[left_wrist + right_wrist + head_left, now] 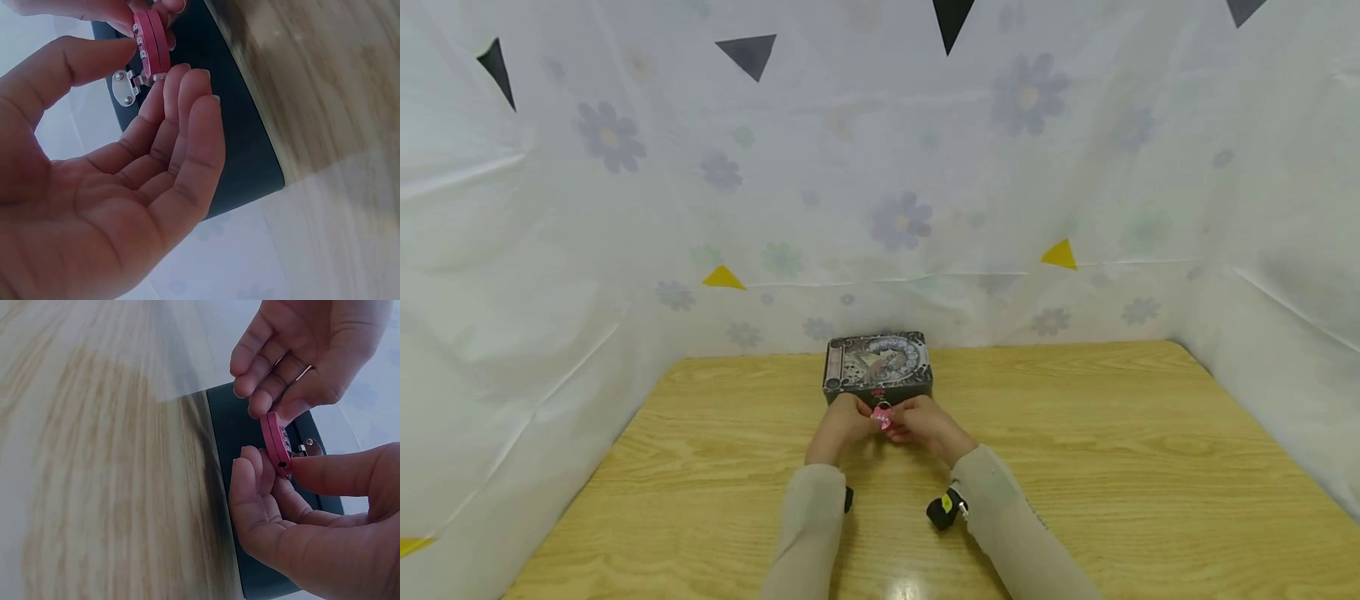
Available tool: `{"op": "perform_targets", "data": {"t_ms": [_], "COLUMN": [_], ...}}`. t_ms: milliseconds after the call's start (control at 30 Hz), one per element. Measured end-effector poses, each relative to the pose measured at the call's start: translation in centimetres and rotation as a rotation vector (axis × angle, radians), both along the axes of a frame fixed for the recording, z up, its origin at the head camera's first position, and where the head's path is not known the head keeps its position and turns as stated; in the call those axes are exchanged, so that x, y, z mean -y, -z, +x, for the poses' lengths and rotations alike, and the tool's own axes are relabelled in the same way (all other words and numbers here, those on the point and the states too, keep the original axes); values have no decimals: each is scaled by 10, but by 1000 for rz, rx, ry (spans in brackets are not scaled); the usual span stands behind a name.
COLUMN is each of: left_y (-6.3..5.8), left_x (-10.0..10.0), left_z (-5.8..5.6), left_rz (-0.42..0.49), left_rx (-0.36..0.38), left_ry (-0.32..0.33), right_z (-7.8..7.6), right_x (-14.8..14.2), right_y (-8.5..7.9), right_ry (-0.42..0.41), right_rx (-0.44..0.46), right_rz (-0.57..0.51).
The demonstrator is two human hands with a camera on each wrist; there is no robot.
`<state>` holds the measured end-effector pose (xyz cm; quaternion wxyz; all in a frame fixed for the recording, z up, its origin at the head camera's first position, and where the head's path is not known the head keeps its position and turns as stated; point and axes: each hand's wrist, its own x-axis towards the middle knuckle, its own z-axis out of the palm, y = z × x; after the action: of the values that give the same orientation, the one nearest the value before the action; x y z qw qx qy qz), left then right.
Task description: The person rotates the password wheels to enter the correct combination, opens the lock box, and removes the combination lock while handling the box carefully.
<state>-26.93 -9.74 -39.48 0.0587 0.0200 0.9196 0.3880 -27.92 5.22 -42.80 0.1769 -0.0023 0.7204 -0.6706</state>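
Observation:
A pink combination padlock [882,417] with a row of small dials hangs at the front of a dark box [877,362] with a printed picture on its lid. My left hand [847,423] pinches one end of the padlock [152,45] between thumb and fingers. From the other side, my right hand [931,427] holds it too, its thumb by the dial face and its fingers curled behind. A silver hasp [125,89] on the box's front sits beside the padlock. In the right wrist view, the shackle is mostly hidden.
The box stands near the back edge of a wood-grain table [1075,450]. Behind it hangs a pale flowered sheet [820,183] with black and yellow triangles, and white sheeting closes both sides. A black wrist strap [946,510] shows at the right sleeve.

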Motion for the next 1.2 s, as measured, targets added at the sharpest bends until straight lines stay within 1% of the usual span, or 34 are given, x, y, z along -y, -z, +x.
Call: {"op": "perform_targets", "data": {"t_ms": [133,267,400,533,700,800,967,1200], "left_y": [2,2,2,2,7,7,8,8], "left_x": [0,-2,-6,-9,-10,-13,-18,-19], "left_z": [0,0,0,1,3,4,6,6], "left_rz": [-39,-75,-123,-165,-171,-173,-200,-206], "left_rx": [-15,-28,-44,-79,-90,-105,-134,-163], "left_ry": [-18,-38,-26,-19,-50,-82,-123,-134], "right_z": [0,1,2,0,0,1,1,3], "right_x": [1,1,2,3,4,4,4,5], "right_y": [2,1,-1,1,6,6,5,3], "right_ry": [0,2,11,18,21,23,17,48], "right_rx": [-4,-14,-18,-22,-34,-40,-54,-51], "right_rz": [-16,-31,-26,-21,-16,-24,-25,17]}}
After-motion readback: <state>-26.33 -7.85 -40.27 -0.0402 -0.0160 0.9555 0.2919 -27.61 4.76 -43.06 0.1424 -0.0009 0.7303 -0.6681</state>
